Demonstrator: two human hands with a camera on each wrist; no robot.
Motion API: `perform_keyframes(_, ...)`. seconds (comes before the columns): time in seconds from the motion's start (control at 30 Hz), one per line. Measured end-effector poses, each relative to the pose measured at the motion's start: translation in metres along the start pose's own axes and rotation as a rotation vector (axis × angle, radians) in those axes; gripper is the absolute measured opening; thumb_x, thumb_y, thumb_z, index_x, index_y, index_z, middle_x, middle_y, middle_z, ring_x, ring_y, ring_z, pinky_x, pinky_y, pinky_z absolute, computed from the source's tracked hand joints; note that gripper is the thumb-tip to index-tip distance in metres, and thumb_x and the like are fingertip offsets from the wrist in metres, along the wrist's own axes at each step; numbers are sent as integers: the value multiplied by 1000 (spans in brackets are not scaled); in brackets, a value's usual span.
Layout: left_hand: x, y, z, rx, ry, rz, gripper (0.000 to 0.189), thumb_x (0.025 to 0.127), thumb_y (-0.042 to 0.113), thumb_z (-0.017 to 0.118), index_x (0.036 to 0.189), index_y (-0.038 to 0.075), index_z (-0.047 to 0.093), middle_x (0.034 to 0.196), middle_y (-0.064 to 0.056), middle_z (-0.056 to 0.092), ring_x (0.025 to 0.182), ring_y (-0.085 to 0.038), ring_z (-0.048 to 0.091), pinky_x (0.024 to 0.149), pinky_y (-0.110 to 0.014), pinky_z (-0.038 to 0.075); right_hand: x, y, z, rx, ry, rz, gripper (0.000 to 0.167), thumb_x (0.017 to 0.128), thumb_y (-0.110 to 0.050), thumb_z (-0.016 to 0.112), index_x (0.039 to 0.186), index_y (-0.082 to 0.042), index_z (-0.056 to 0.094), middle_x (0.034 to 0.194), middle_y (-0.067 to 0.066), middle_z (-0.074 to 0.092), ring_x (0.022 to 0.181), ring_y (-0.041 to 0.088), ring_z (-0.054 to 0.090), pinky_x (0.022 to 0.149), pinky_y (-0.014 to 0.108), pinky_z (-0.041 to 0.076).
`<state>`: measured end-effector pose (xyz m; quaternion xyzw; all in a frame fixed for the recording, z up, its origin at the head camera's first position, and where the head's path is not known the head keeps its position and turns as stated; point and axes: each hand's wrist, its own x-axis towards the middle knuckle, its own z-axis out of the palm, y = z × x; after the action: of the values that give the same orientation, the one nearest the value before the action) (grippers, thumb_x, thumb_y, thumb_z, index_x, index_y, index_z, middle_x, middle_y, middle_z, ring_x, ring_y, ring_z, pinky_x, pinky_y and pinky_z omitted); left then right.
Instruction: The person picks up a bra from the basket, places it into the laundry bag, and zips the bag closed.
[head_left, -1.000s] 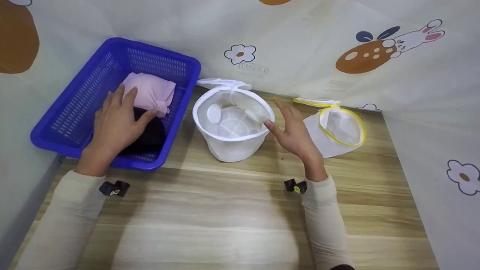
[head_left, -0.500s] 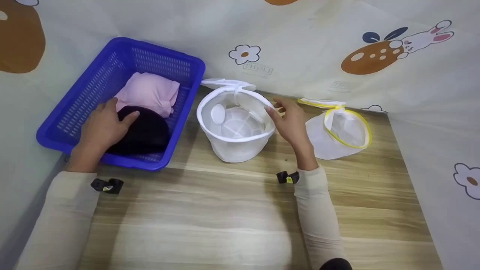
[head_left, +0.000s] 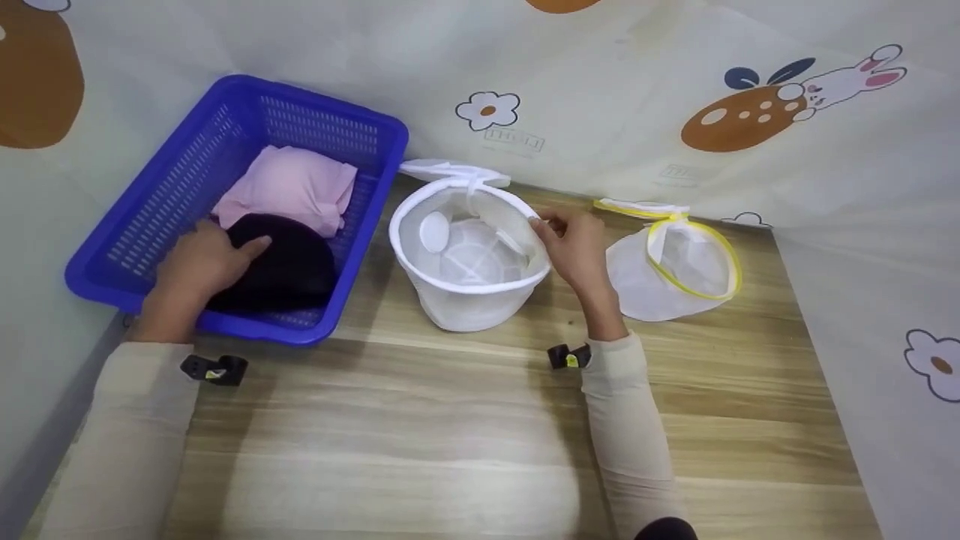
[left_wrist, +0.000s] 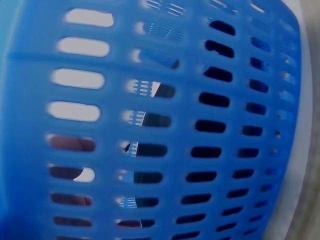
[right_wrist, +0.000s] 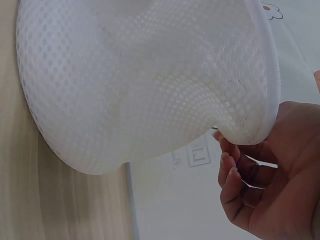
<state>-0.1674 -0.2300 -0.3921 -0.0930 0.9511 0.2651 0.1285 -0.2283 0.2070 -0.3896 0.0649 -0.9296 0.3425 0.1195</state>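
Note:
My left hand [head_left: 201,264] is inside the blue basket [head_left: 367,225], gripping the left side of a black rounded garment [head_left: 289,266]. Its thumb lies over the black fabric, while most of its fingers are hidden. A pink folded garment [head_left: 289,184] sits just behind. In the left wrist view, the slotted basket wall [left_wrist: 182,112] hides the hand. My right hand [head_left: 576,247] pinches the right rim of a white mesh laundry bag [head_left: 472,300], which stands with its mouth open. The right wrist view shows curled fingers and thumb of the right hand [right_wrist: 272,182] at the bag's edge.
Right of my right hand lies a smaller mesh bag with yellow trim [head_left: 652,289], its mouth open. A printed curtain [head_left: 600,90] hangs behind everything. The wooden tabletop [head_left: 405,427] extends in front.
My left hand has lowered onto the black garment, its fingers moving off the pink one. My right hand has moved left and closed on the white bag's rim.

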Motion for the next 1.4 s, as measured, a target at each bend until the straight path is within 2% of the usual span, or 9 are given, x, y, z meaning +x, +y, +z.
perform_keyframes(0.23,8,-8,-2,-202,-103,-44,101,90,59,50,131,-30,22,130,-46,33,111,-48,42,98,-59,33,-14,2,-3,76,-33,42,17,88,-18,69,90,-2,73,76,6,65,69,16,57,62,27,45)
perform_keyframes(0.4,10,-12,-3,-260,-112,-98,96,85,61,57,120,-26,38,93,-25,45,78,-31,45,70,-44,46,-23,3,-4,110,-75,37,15,88,-18,68,87,-4,73,75,5,66,68,15,59,63,27,47)
perform_keyframes(0.6,13,-15,-4,-322,-141,-136,69,81,61,62,92,-3,37,69,-2,24,51,-12,27,45,-31,29,-29,3,-5,99,-110,51,15,88,-19,68,84,-6,72,73,3,64,67,15,56,62,28,45)
perform_keyframes(0.7,14,-15,-4,-315,-145,-138,69,82,62,61,90,-2,35,66,-2,23,49,-12,25,43,-30,27,-30,3,-5,92,-113,54,15,88,-20,68,84,-6,72,73,3,64,67,15,56,62,28,45)
perform_keyframes(0.8,14,-15,-4,-308,-155,-139,86,83,64,58,107,-17,41,80,-16,38,63,-23,39,55,-35,40,-31,3,-5,91,-111,35,14,88,-19,68,86,-5,72,73,3,63,67,15,55,61,28,45)
perform_keyframes(0.9,15,-17,-4,-300,-172,-146,110,83,66,55,132,-28,22,110,-29,38,89,-34,41,78,-42,43,-31,4,-5,101,-123,10,13,89,-16,67,93,-4,72,72,3,62,64,15,54,59,28,44)
perform_keyframes(0.97,16,-18,-3,-296,-184,-147,116,83,68,54,135,-28,14,119,-30,34,98,-37,37,84,-44,41,-32,5,-7,105,-132,-3,15,89,-15,67,99,-5,72,70,3,61,62,15,52,56,28,42)
perform_keyframes(1.23,19,-20,-3,-320,-157,-166,101,76,69,62,116,-20,35,76,-9,28,57,-19,34,49,-33,33,-35,8,-13,120,-182,-18,25,90,-13,65,114,-6,69,72,3,61,61,15,52,53,25,41)
perform_keyframes(1.4,17,-20,-5,-350,-160,-193,118,75,71,61,131,-26,24,104,-25,39,82,-30,42,71,-40,46,-35,8,-12,117,-195,-23,24,92,-15,63,113,-7,69,70,2,61,60,14,51,53,26,40)
